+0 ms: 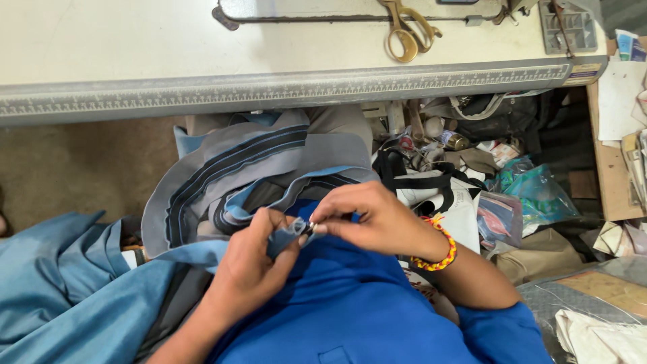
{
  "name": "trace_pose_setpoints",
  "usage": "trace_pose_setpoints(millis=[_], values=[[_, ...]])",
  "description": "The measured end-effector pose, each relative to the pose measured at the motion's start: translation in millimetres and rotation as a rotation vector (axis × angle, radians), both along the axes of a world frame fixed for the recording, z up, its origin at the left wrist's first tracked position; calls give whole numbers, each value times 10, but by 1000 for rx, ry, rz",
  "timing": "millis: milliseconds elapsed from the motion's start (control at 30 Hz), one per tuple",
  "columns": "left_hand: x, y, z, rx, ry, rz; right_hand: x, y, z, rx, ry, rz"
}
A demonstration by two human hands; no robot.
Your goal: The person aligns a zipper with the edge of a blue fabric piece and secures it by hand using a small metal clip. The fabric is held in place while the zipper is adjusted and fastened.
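Pinching a small fold of grey-blue fabric [288, 232] above the lap, the left hand [253, 266] is closed on the cloth from below, while the right hand [377, 219] is closed on a small metal tool [311, 228] set against that fold. The material is judged light, soft and limp, best gripped close to the worked spot. Its striped band [229, 168] is draped from the fold up and leftward toward the sewing table [135, 54], where scissors [408, 30] lie.
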State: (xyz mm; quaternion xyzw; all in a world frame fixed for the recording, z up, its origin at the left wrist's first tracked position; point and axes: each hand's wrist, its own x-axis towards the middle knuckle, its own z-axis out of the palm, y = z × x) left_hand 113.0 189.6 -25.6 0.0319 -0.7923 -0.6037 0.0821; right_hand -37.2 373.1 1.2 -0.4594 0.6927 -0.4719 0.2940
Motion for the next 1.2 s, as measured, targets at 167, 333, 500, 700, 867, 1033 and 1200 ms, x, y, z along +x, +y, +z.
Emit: trace_pose_setpoints(millis=[167, 333, 500, 700, 867, 1033, 1200], values=[[-54, -19, 158, -6, 6, 21, -88, 19, 88, 8, -20, -11], [-76, -39, 278, 40, -70, 16, -139, 26, 203, 100, -87, -36], [-54, -42, 305, 67, 10, 14, -145, 23, 178, 151, -248, -84], [-22, -40, 277, 67, 88, 3, -116, 50, 119, 194, -315, -162], [-2, -39, 258, 82, 20, 31, -107, 63, 107, 177, -374, -197], [-14, -10, 203, 58, 99, 54, -95, 41, 79, 136, -374, -170], [-16, -20, 128, 63, 180, 41, -137, -21, 154, 83, -161, -42]])
